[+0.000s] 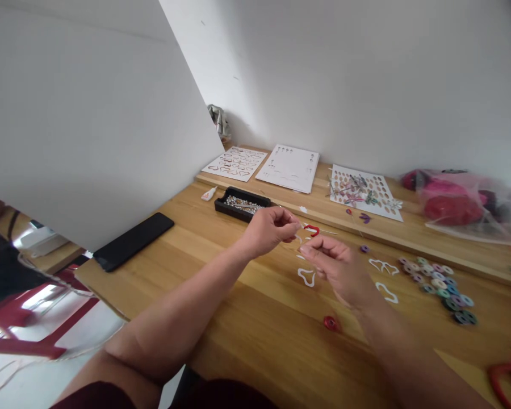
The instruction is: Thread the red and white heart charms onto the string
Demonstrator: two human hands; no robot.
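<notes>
Over the middle of the wooden table, my left hand is closed in a pinch on a small white shape partly wrapped in red, which sticks out to the right of its fingertips. My right hand is just below and to the right, thumb and forefinger pressed together; whatever is between them is too small to make out. A white wavy cutout lies on the table under the hands. The red spool rests nearer the front edge.
A black tray of beads and a black phone are on the left. Coloured spools lie right, beside white cutouts. Printed sheets stand behind on a raised ledge; red-handled scissors are front right.
</notes>
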